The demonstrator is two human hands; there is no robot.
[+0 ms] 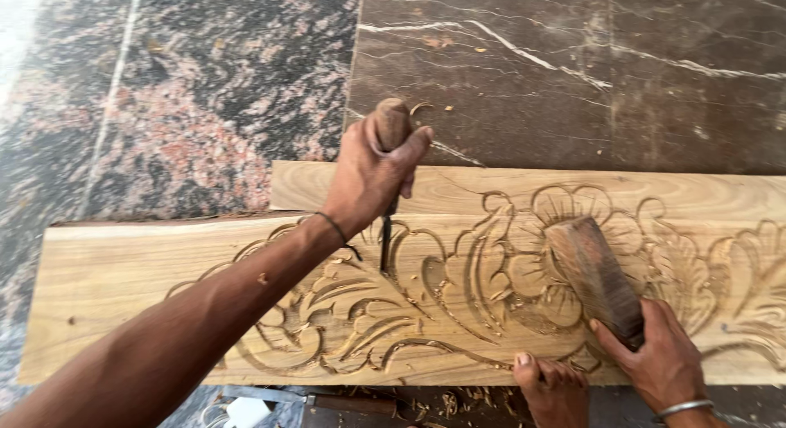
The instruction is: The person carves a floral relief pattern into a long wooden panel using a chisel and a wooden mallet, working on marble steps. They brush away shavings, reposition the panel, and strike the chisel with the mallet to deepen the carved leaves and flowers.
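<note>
Seen from the head camera, a long pale wooden plank (123,272) lies across a polished stone floor (164,84), its face carved with scrolling leaves and a large flower in relief; a second, plainer board (704,195) lies just behind it, touching its far edge. The left hand (372,170) is clenched around the rounded wooden handle of a chisel (391,125), the fingers (417,141) wrapped tight over the handle. The chisel stands nearly upright, its dark metal blade coming down below the fist, and its tip meets the carving in a groove among the leaf scrolls, left of the flower. A thin dark band circles the left wrist. The right hand (659,354) grips the lower end of a blocky brown wooden mallet (594,277), fingers closed around it; the mallet head is tilted up and to the left over the carved flower, well apart from the chisel handle. A metal bangle (684,408) sits on the right wrist. At the near edge of the plank, a bare foot (553,387) presses its toes against the wood. Small wood chips lie on the floor near the chisel handle and below the plank's near edge, where a flat metal tool (270,394) also lies.
</note>
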